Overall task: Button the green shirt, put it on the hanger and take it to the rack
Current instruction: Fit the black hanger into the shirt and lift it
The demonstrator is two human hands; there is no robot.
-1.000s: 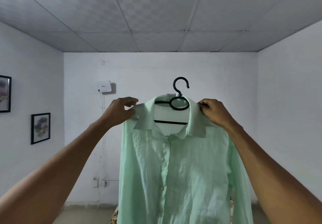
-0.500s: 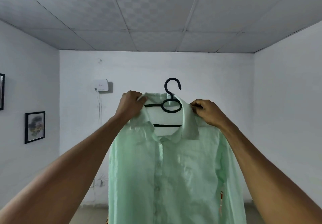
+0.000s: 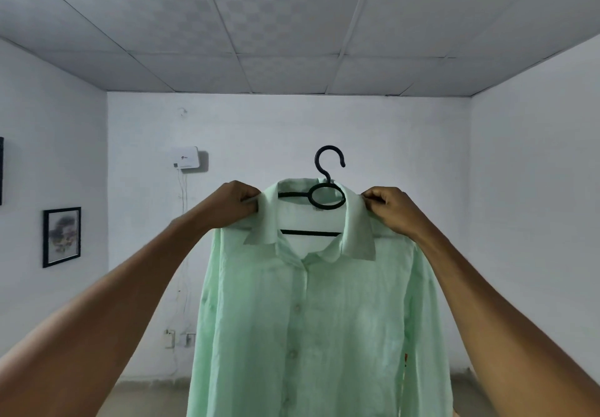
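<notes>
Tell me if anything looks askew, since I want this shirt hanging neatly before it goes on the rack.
The green shirt sits off-centre on the black hanger: the ring and hook lie right of the collar opening. The left hand and right hand pinch the shoulders. The top button looks undone.

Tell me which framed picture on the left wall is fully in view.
The lower framed picture, black-framed, nearer the corner. The other picture, higher up, is cut off by the image's left edge.
</notes>
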